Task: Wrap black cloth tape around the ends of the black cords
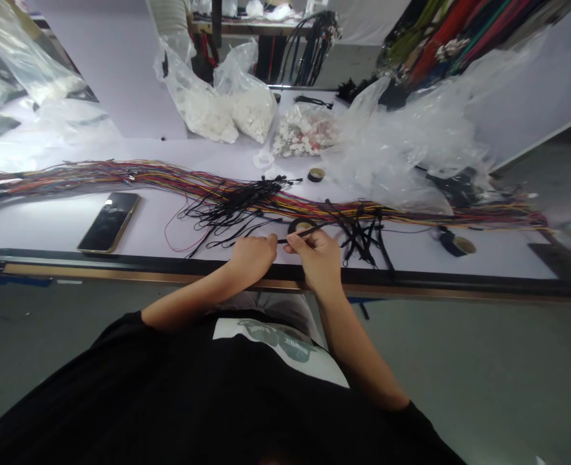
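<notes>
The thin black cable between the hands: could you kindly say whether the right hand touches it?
Touching: the head view shows the right hand pinching the black cable between thumb and fingers.

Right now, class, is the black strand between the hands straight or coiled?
Straight: the black strand visibly runs without loops between left hand and right hand.

A white worktop (33,226) stretches past my left hand (253,261), its dark edge (121,258) running below. Farther off, to that hand's left, I see a pale upright panel (115,64); another pale panel (550,90) rises beyond my right hand (321,261), to its right. Grey floor (460,361) spreads beneath both.
</notes>
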Available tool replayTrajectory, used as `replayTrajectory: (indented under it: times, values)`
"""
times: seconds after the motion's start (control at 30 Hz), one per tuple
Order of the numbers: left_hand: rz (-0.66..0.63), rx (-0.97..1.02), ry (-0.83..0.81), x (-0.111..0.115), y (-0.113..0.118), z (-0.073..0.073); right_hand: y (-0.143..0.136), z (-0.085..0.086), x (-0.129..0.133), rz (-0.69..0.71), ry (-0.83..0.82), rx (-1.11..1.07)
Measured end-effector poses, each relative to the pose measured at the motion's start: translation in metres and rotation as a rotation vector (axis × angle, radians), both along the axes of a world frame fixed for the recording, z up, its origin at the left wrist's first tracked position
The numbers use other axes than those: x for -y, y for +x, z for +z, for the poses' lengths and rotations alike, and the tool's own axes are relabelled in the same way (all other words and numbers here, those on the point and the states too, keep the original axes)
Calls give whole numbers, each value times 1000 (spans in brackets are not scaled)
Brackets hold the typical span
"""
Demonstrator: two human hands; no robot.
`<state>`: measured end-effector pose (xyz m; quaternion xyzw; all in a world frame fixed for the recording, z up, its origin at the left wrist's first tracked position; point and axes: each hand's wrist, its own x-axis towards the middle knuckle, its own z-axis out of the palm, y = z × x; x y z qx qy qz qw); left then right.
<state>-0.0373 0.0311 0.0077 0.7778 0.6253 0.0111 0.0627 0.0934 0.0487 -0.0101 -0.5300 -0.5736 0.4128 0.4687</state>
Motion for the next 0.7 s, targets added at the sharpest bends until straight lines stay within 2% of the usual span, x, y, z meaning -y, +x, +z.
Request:
replayTrajectory:
  times: [0.07,0.17,0.27,0.33,0.4,0.47,0.5,0.53,0.63,0.7]
  values:
    - [11,64,-48,2,-3,1,7,4,-2,-63,29,6]
    - [1,137,-99,1,-17,-3,40,18,-17,-199,42,61]
    - [95,145,12,-6,-35,-9,86,37,-39,-232,-36,455]
    - [170,101,74,-15,-42,-11,105,48,-49,-267,-155,754]
    - [200,55,68,-24,-46,-12,109,52,-52,-361,-245,957]
    - [192,27,24,-31,-46,-12,97,48,-49,-367,-214,1034]
    - [183,18,11,-32,-45,-12,88,44,-46,-338,-155,1036]
    - [176,10,16,-33,-44,-13,77,38,-42,-242,-91,1028]
    - [159,6,100,-34,-39,-15,46,16,-32,171,162,1046]
    - [132,20,123,-37,-36,-16,33,5,-27,271,263,1152]
